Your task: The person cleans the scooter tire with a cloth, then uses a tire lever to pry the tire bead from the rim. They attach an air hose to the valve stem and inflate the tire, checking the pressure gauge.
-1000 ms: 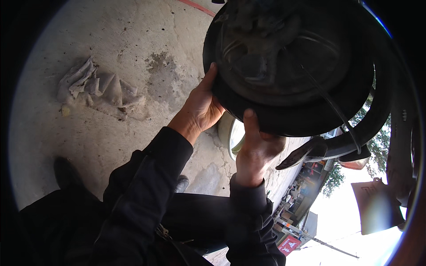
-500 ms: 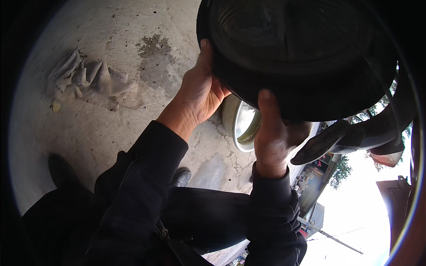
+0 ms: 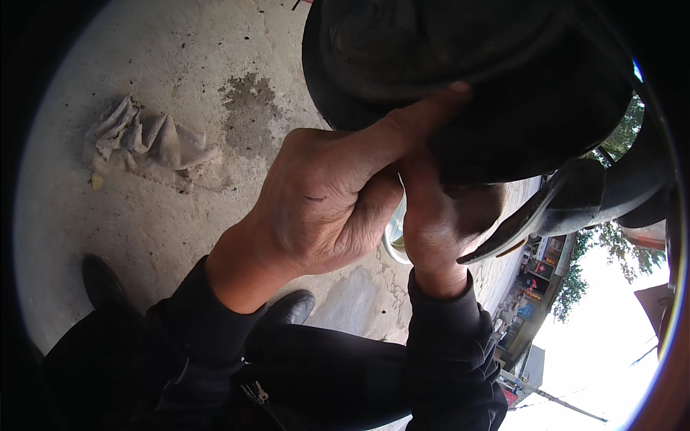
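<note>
A person crouches on a stained concrete floor [image 3: 180,237], seen from a camera on their own head looking down. Both arms wear dark sleeves and rise from the bottom of the view toward a large black round vehicle part [image 3: 460,79], apparently a scooter's underside or wheel housing, which fills the area from twelve to two o'clock.

The left hand [image 3: 323,194] sits at the centre, loosely curled, with its forefinger stretched out toward one o'clock so the tip presses the dark rim of the round part. It grips nothing that can be seen. The right hand [image 3: 438,230] stands just beside it at three o'clock, touching it, fingers running up against the underside of the same part. Whether those fingers close around anything is hidden by the part and the left hand.

A curved black mudguard-like panel [image 3: 568,208] sweeps out at three o'clock. A pale round rim [image 3: 394,244] peeks between the two hands. A crumpled grey rag [image 3: 144,140] lies well apart at nine o'clock. Black shoes [image 3: 287,309] show at six and eight o'clock.

The work in hand looks like steadying or feeling along the lower edge of the round part. The next move would likely call for a firmer two-handed hold on that edge.
</note>
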Demonstrator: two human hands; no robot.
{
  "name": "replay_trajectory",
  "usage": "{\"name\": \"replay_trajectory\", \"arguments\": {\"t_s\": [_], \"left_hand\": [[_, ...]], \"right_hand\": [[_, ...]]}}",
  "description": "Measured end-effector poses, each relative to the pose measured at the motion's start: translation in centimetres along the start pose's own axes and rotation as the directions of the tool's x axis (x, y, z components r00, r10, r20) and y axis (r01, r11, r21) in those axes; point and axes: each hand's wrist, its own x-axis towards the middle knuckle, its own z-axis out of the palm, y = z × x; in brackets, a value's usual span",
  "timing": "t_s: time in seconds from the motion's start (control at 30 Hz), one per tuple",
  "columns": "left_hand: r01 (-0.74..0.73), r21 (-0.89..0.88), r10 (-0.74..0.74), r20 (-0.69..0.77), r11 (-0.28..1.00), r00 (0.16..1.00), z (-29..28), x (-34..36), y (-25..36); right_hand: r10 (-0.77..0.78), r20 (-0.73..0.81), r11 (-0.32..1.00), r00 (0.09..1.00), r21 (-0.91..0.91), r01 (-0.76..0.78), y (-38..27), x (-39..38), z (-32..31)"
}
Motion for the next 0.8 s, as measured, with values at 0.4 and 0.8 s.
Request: {"name": "replay_trajectory", "arguments": {"t_s": [0.4, 0.8], "left_hand": [[0.188, 0.265, -0.233, 0.150, 0.946, 0.961, -0.6, 0.9, 2.6], [0.289, 0.212, -0.301, 0.027, 0.933, 0.953, 0.7, -1.2, 0.9]], "right_hand": [[0.033, 0.012, 0.986, 0.999, 0.164, -0.035, -0.4, -0.1, 0.3], [0.086, 0.020, 0.990, 0.996, 0.107, -0.087, -0.6, -0.3, 0.3]]}}
